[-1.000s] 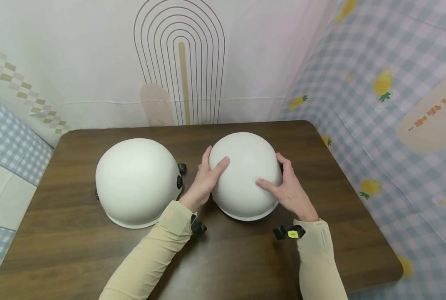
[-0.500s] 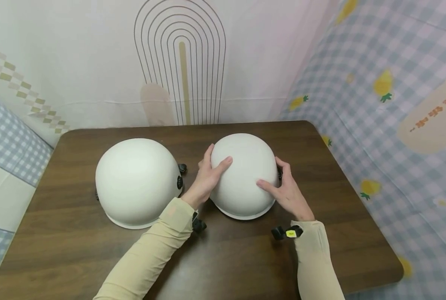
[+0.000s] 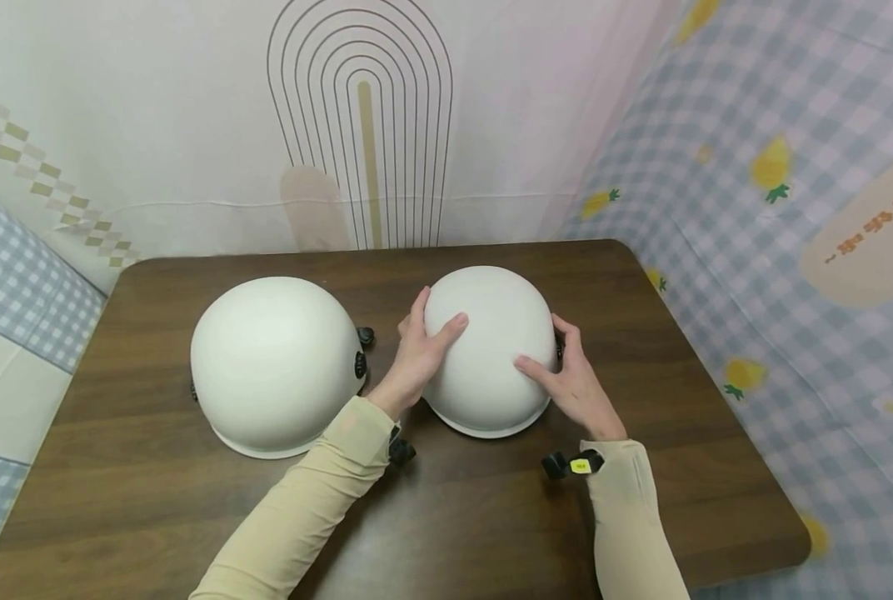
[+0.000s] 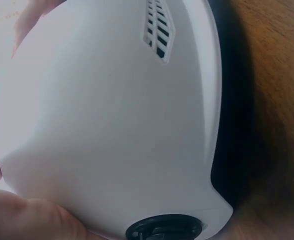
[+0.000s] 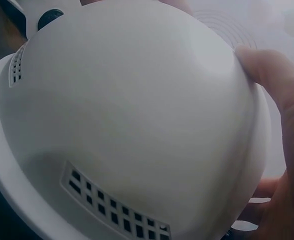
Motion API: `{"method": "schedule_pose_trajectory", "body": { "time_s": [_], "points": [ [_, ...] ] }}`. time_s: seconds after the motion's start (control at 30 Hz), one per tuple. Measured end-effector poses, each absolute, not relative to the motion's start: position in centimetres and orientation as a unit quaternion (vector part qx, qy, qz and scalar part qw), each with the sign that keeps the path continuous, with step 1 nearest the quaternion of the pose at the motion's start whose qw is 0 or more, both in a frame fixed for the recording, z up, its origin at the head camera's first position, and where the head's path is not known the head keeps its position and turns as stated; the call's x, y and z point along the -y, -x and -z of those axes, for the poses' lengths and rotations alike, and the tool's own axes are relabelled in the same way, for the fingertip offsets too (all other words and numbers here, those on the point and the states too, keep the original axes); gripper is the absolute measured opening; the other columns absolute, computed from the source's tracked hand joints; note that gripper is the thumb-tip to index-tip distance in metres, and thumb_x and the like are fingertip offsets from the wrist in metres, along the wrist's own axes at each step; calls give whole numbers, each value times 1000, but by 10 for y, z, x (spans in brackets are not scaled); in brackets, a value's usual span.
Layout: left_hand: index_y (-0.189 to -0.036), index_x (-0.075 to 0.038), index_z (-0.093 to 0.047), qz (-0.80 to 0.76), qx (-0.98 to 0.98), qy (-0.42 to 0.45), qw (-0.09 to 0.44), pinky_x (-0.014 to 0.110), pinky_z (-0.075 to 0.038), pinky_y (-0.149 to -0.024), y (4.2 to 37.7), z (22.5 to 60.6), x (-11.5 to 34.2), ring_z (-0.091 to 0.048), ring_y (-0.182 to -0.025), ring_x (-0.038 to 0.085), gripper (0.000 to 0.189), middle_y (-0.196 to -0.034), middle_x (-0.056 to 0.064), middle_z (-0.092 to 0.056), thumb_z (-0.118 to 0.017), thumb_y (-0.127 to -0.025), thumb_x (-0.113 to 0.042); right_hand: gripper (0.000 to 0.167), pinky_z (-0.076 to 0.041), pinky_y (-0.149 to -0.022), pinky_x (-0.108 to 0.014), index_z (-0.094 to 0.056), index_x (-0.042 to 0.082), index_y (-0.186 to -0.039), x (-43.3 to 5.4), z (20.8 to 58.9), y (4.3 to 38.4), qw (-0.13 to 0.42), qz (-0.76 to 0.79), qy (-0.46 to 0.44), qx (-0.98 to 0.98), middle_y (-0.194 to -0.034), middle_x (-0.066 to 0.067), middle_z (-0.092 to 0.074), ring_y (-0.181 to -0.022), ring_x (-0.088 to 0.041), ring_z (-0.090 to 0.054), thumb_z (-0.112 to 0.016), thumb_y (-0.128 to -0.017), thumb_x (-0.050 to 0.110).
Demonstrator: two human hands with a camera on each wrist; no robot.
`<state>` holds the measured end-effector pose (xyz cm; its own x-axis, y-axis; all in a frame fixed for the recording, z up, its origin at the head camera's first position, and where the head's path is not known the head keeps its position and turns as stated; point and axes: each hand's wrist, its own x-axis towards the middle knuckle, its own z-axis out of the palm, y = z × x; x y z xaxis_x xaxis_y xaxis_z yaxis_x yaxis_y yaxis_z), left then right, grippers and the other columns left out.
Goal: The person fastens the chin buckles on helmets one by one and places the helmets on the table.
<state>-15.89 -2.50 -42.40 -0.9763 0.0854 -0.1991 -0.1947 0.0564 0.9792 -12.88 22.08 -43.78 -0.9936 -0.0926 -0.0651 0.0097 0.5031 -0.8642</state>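
Observation:
Two white helmets sit dome-up on the brown table. My left hand (image 3: 419, 354) holds the right helmet (image 3: 491, 358) by its left side, thumb spread over the shell and fingers reaching down the far side. On the opposite side my right hand (image 3: 577, 387) grips the same helmet, its thumb on the dome and fingers round the edge. The left wrist view shows a slotted vent (image 4: 159, 32) and a black round fitting (image 4: 164, 227) on the shell. Another vent grille (image 5: 114, 205) appears low in the right wrist view. The helmet's inside is hidden.
The left helmet (image 3: 274, 367) stands close to my left forearm, with a black knob (image 3: 360, 364) on its right side. Behind the wooden table (image 3: 476, 525) hangs a pale patterned cloth (image 3: 514, 125). A checked cloth (image 3: 724, 250) borders the right edge.
The held helmet has shifted slightly left, and a black fitting now shows beside my right fingers. My right hand moved a little left with it. The left helmet has stayed put.

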Motion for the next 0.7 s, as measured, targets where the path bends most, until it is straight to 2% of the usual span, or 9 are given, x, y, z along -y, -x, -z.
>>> {"method": "schedule_pose_trajectory", "body": {
  "time_s": [0.3, 0.4, 0.53, 0.7],
  "points": [
    [-156, -35, -13, -671, -735, 31, 95, 64, -30, -102, 160, 426, 24, -29, -135, 41, 89, -155, 15, -6, -66, -87, -54, 95, -32, -105, -58, -11, 19, -155, -219, 442, 133, 48, 496, 29, -866, -155, -11, -24, -138, -30, -30, -67, -87, 53],
    [-156, -35, -14, -668, -737, 31, 96, 64, -30, -102, 161, 425, 25, -29, -134, 41, 88, -155, 14, -7, -65, -87, -54, 95, -30, -106, -58, -10, 21, -156, -218, 441, 135, 49, 492, 29, -869, -156, -10, -21, -140, -30, -27, -66, -87, 55],
    [-155, -36, -13, -666, -739, 30, 96, 63, -30, -102, 163, 425, 25, -29, -134, 41, 88, -155, 15, -7, -66, -87, -54, 95, -28, -107, -58, -6, 27, -156, -217, 442, 136, 61, 486, 18, -871, -158, -9, -18, -142, -30, -24, -64, -86, 59],
    [-155, -37, -12, -648, -754, 28, 101, 66, -31, -100, 163, 425, 25, -24, -136, 45, 90, -157, 17, 1, -66, -86, -55, 94, -27, -109, -55, -3, 25, -156, -218, 451, 139, 93, 495, 16, -864, -159, -10, -13, -143, -30, -23, -61, -89, 58]
  ]
}}
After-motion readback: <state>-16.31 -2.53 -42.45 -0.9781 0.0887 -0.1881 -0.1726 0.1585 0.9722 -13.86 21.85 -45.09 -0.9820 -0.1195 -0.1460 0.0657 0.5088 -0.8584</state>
